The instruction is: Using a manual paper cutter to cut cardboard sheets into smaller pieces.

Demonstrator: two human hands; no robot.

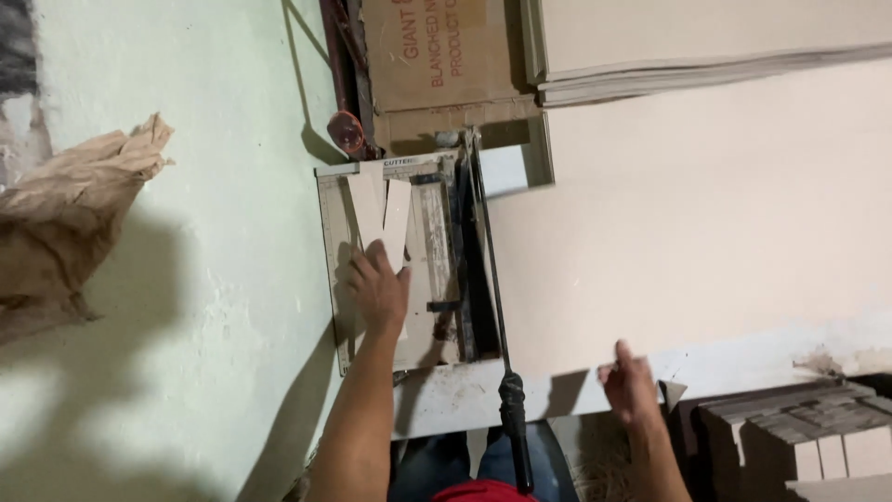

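Note:
A paper cutter (427, 270) with a worn pale bed sits on the table, and its long blade arm with a black handle (514, 409) points toward me. My left hand (379, 288) rests flat on the cutter bed, fingers on cut cardboard strips (381, 214) that fan away from me. My right hand (630, 386) is at the near edge of a large cream sheet of board (697, 232) lying right of the cutter, fingers curled at its edge. Whether it grips the sheet is unclear.
A stack of cream sheets (706, 46) and a brown cardboard box (437, 56) lie at the far side. Crumpled brown paper (65, 214) sits against the pale green wall on the left. Stacked cut cards (808, 428) stand at lower right.

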